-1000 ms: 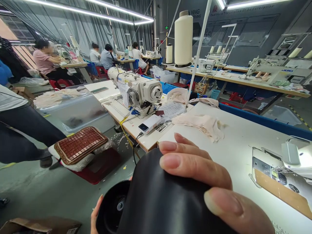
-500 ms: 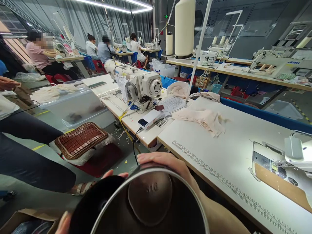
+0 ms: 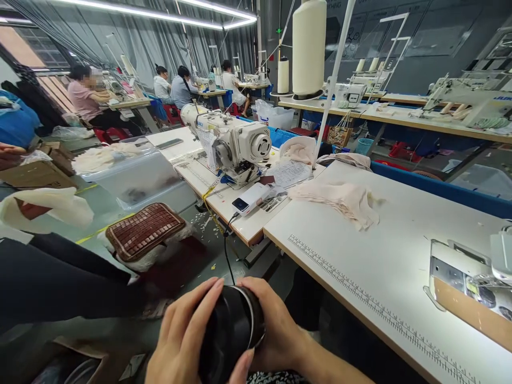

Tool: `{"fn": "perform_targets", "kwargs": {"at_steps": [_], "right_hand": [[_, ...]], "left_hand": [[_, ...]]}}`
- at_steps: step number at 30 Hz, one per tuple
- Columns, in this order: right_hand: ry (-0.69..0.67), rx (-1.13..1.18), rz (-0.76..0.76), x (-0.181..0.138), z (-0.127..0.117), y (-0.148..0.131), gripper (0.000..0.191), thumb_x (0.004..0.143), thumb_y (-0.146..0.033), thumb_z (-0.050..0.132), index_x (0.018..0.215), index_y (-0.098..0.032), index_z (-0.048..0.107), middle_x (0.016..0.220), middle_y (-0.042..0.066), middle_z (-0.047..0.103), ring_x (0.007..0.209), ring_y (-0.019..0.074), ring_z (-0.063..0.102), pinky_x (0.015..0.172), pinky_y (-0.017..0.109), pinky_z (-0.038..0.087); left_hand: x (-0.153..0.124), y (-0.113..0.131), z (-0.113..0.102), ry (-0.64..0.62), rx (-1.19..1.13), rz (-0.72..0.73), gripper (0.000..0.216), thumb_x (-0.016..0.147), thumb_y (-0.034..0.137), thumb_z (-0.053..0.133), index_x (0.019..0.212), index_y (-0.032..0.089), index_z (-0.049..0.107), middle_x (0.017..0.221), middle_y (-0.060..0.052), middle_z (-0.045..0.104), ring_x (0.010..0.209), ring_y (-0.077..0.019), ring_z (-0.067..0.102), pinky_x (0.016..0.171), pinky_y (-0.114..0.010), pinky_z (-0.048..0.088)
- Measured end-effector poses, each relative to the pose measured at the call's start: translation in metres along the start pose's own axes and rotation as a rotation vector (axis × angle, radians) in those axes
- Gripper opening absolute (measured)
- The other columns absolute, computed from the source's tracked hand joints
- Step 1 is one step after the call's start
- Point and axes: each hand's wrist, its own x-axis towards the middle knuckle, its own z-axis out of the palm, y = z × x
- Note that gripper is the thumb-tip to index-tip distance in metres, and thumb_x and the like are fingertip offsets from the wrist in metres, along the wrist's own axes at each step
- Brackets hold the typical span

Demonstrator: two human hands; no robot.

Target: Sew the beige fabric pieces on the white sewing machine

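Lowest and nearest in the view, both hands close around a black cylinder [image 3: 228, 336] with a silver rim, held in the air just short of the table [image 3: 392, 266] edge. The left hand [image 3: 180, 341] wraps the dark body, its grip curled shut with fingers over the top and the thumb underneath. The right hand [image 3: 280, 336] cups the rimmed end, fingers folded over it, its grip likewise closed on the cylinder. The long axis is tilted, running from low on the left, near the camera, up to the right, so the rim faces the right palm and the table beyond. Of the two, the right hand is nearer to the table.

To the left, another person's dark trouser leg [image 3: 60, 282] crosses the floor, with a woven seat cushion [image 3: 144, 229] past it. On the white table a printed ruler [image 3: 360, 290] follows the near edge, and a pile of cream fabric [image 3: 340, 200] lies further in, well apart from the hands. On the next table are a power bank [image 3: 252, 198] and a sewing machine [image 3: 236, 144]. A tall thread cone [image 3: 309, 45] rises behind, and seated workers [image 3: 86, 98] fill the far rows.
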Motion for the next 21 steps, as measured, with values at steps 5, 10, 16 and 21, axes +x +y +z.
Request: {"fn": "perform_targets", "kwargs": {"at_steps": [5, 10, 16, 21], "right_hand": [[0.036, -0.022, -0.052, -0.004, 0.004, 0.003, 0.088, 0.078, -0.040, 0.076, 0.150, -0.023, 0.029, 0.135, 0.014, 0.056, 0.122, 0.0303, 0.059, 0.105, 0.045, 0.051], [0.049, -0.036, -0.044, -0.008, 0.005, 0.002, 0.083, 0.080, -0.037, 0.073, 0.150, -0.023, 0.029, 0.137, 0.014, 0.056, 0.123, 0.0293, 0.059, 0.106, 0.045, 0.050], [0.087, -0.070, -0.028, -0.011, 0.010, 0.003, 0.079, 0.081, -0.033, 0.071, 0.147, -0.022, 0.031, 0.133, 0.014, 0.058, 0.120, 0.0278, 0.061, 0.102, 0.042, 0.053], [0.101, -0.011, -0.035, -0.011, 0.003, 0.000, 0.081, 0.081, -0.036, 0.074, 0.149, -0.025, 0.032, 0.136, 0.013, 0.057, 0.122, 0.0281, 0.060, 0.105, 0.041, 0.050]], "left_hand": [[0.006, 0.000, 0.012, -0.069, 0.074, 0.124, 0.062, 0.093, 0.047, 0.062, 0.146, 0.018, 0.046, 0.135, -0.014, 0.056, 0.119, -0.0301, 0.057, 0.092, -0.038, 0.059], [0.009, -0.003, 0.012, -0.120, 0.099, 0.181, 0.063, 0.091, 0.050, 0.064, 0.143, 0.017, 0.048, 0.133, -0.014, 0.056, 0.118, -0.0286, 0.057, 0.088, -0.034, 0.061], [0.013, 0.000, 0.018, -0.150, 0.160, 0.231, 0.062, 0.087, 0.045, 0.065, 0.140, 0.016, 0.051, 0.126, -0.015, 0.059, 0.112, -0.0292, 0.059, 0.088, -0.037, 0.061], [0.011, 0.001, 0.021, -0.137, 0.118, 0.246, 0.068, 0.086, 0.052, 0.068, 0.140, 0.014, 0.050, 0.128, -0.017, 0.056, 0.114, -0.0305, 0.057, 0.090, -0.040, 0.061]]}}
